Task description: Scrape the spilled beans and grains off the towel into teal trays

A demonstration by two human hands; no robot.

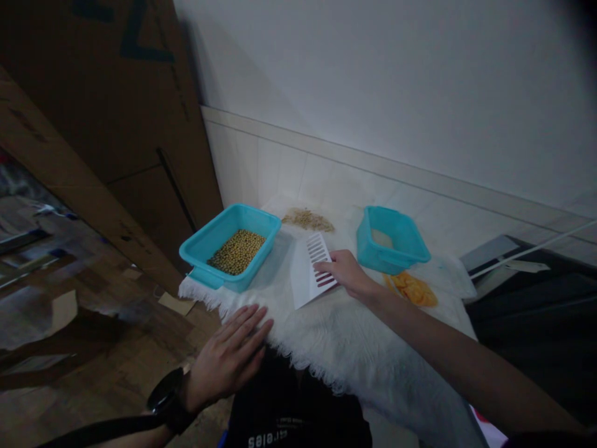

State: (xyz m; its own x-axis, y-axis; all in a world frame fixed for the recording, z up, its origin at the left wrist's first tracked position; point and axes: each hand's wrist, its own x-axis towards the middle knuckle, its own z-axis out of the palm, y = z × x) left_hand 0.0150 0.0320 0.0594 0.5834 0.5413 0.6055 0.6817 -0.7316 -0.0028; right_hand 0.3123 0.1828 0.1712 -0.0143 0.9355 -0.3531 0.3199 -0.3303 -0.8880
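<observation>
My right hand (pixel 347 272) grips the right edge of a white slotted sheet (pixel 301 277), thin and stiff-looking, with a row of long slots along one side. The sheet is over the middle of a white fringed cloth (pixel 364 330). At the cloth's front left edge, my left hand (pixel 236 354) lies with its fingers stretched out, holding nothing. Left of the sheet is a turquoise basin (pixel 205 239) with many small round yellowish beans (pixel 239 251). A second, deeper turquoise basin (pixel 394 252) stands to the right, with something pale at its bottom.
A pile of small tan grains (pixel 308 219) lies at the back of the cloth. An orange-yellow bundle (pixel 413 289) and clear plastic (pixel 450 277) lie at right. A white wall (pixel 373 93) rises behind; a tall cardboard box (pixel 116 112) stands left. Dark items (pixel 536 298) lie beyond the right edge.
</observation>
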